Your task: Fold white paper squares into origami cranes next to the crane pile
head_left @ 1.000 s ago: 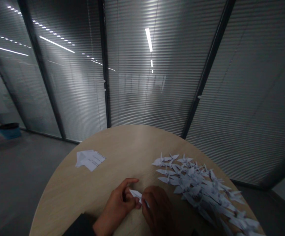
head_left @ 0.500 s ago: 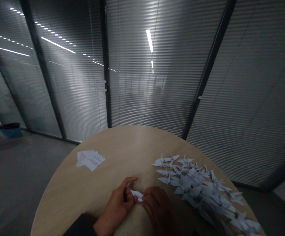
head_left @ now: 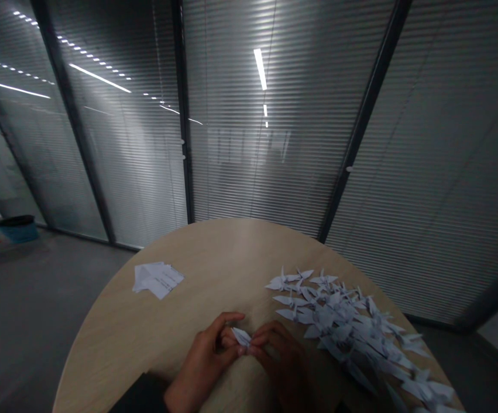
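My left hand point(head_left: 208, 358) and right hand point(head_left: 281, 358) both pinch small folded paper point(head_left: 242, 335) low over counter point(head_left: 214, 258). Since a second ago right fingers lifted, baring more paper; fold being worked. Finished crane pile point(head_left: 352, 327) right, flat sheets point(head_left: 157, 279) left.

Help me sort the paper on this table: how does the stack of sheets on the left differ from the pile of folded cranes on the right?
The stack of sheets lies flat and unfolded; the pile of folded cranes bristles with raised wings and points. The stack is small and compact, while the cranes spread widely along the table's right edge. Both are white paper, and neither is touched: left hand and right hand pinch a small folded piece.
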Motion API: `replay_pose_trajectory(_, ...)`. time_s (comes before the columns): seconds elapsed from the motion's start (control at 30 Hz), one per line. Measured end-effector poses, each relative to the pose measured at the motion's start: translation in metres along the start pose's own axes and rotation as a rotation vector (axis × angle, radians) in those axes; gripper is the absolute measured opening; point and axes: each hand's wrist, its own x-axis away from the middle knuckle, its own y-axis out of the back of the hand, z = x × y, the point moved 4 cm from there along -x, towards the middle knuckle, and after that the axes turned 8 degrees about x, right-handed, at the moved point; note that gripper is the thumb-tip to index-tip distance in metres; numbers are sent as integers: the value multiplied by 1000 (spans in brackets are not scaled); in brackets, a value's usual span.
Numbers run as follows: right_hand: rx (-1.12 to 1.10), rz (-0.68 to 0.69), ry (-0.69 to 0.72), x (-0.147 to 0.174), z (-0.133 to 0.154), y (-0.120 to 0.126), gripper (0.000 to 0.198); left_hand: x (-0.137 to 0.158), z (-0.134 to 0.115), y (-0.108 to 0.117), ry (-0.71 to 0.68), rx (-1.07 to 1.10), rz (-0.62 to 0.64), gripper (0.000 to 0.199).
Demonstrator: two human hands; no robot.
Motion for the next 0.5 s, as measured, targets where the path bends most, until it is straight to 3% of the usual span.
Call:
replay_pose_trajectory(0.27,64,-51,90,1,0,0,18,3,-9,-1,4,-24,-22,32)
replay_pose_trajectory(0.5,410,-137,227,2,9,-2,14,2,-3,1,-45,-84,-47,20)
